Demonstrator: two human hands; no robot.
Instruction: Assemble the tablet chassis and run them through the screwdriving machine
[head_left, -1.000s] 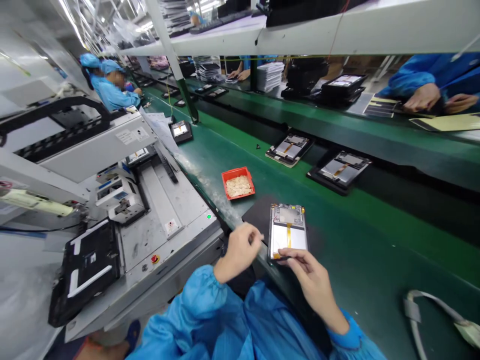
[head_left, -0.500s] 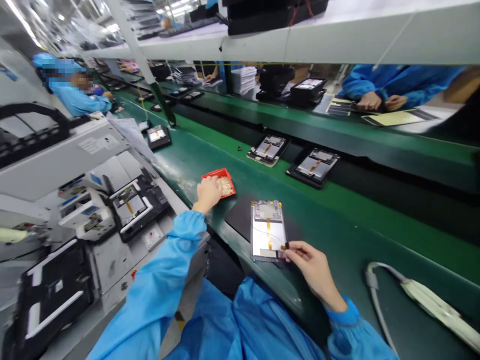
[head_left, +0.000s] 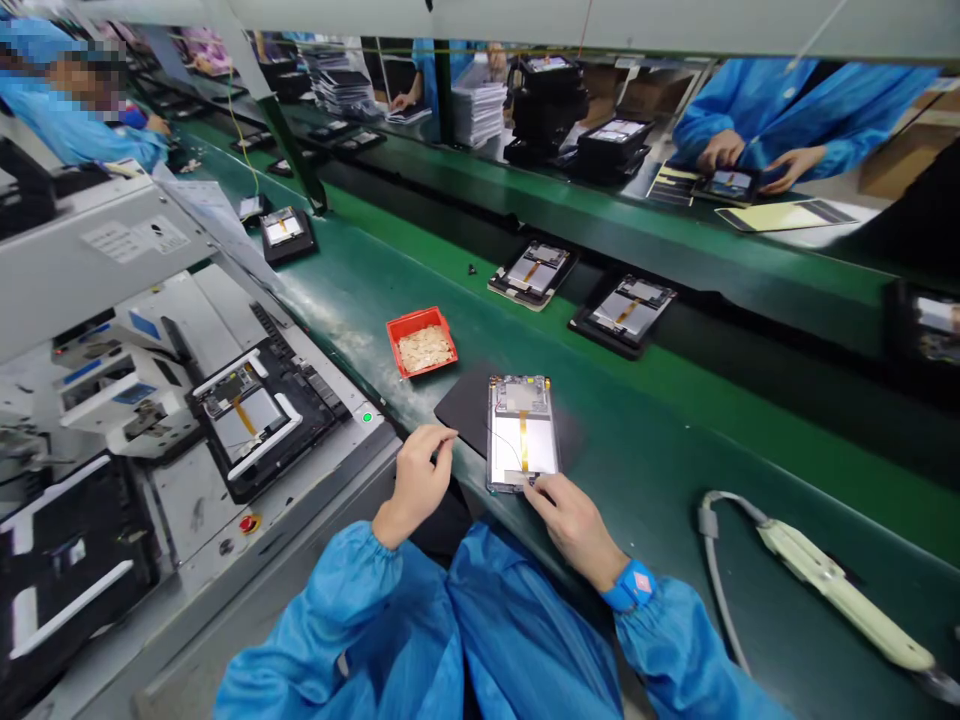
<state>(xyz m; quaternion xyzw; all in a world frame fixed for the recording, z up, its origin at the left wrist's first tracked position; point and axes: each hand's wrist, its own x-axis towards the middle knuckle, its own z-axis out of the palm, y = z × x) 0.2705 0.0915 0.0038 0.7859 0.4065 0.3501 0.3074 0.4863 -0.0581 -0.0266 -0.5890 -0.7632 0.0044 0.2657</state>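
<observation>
i find the tablet point(head_left: 523, 435) lying open on the dark mat point(head_left: 459, 405), touching the right hand point(head_left: 574, 520), whose fingers point(head_left: 536, 486) sit on its near edge; gripping or only pressing, i cannot tell. the left hand point(head_left: 416, 480) has its fingers pinched together just left of the tablet, and anything between them is too small to see; the red tray point(head_left: 421, 345) lies beyond them. in my judgement the work is unfinished: the back is off and the orange ribbon exposed.

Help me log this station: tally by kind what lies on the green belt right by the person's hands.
Red tray: 1
Black mat: 1
Open device: 1
Cream corded tool: 1
Total: 4
</observation>
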